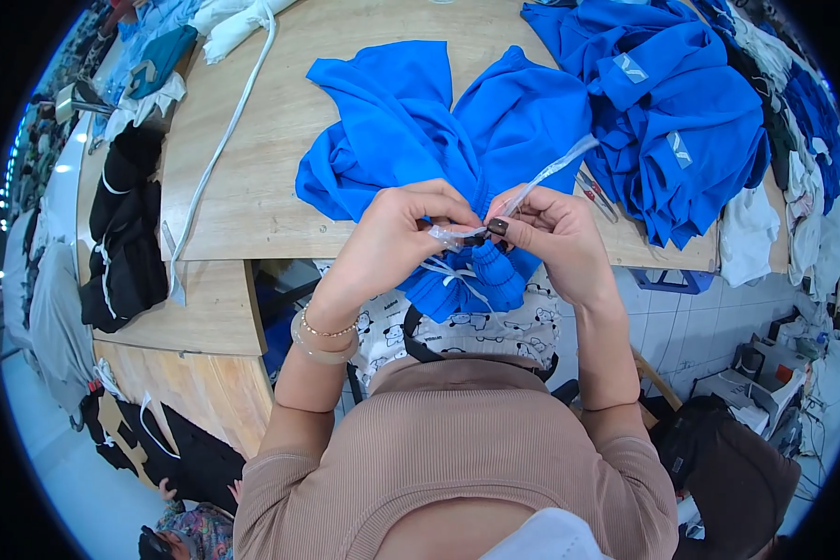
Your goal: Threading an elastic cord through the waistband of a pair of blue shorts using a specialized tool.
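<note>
Blue trousers (513, 103) lie on the table's near edge, their gathered elastic waistband (495, 275) hanging over it toward my lap. A thin white drawstring (453, 272) dangles at the waistband. My left hand (403, 229) is closed, pinching one end of a translucent whitish strip (558, 166) just above the waistband. Fingertips of my right hand (555, 233) pinch the same strip close by, and its other end sticks up past the knuckles. Small dark spots show between the fingertips; I cannot tell whether they are nails or a small part.
More blue garments (667, 112) with pale patches are heaped at the right. Small scissors (595, 194) lie beside them. On the left are a long white cord (222, 149) and folded black garments (126, 233). Another person (191, 532) is at the lower left.
</note>
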`<move>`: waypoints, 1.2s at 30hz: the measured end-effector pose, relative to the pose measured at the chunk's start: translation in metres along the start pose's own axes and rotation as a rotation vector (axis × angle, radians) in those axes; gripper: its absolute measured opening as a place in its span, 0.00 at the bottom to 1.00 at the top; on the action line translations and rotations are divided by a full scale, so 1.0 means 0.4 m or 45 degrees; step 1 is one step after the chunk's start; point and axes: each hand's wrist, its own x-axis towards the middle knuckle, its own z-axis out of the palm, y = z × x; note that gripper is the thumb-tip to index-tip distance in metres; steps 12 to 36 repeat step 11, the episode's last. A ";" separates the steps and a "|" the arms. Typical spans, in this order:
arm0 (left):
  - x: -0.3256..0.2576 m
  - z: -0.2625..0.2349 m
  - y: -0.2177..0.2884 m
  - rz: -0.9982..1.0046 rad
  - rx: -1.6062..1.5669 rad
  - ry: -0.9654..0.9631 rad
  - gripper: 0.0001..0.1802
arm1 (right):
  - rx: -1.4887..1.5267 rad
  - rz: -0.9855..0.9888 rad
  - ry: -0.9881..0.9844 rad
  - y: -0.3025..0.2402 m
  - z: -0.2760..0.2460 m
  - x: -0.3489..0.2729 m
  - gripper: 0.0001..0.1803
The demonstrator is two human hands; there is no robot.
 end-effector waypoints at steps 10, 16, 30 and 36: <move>-0.001 0.004 0.025 0.002 0.017 -0.133 0.06 | 0.018 -0.039 -0.150 0.016 -0.019 -0.001 0.05; -0.001 0.004 0.018 0.086 0.063 -0.148 0.06 | 0.007 -0.066 -0.207 0.017 -0.028 -0.002 0.04; -0.001 0.004 0.018 0.086 0.063 -0.148 0.06 | 0.007 -0.066 -0.207 0.017 -0.028 -0.002 0.04; -0.001 0.004 0.018 0.086 0.063 -0.148 0.06 | 0.007 -0.066 -0.207 0.017 -0.028 -0.002 0.04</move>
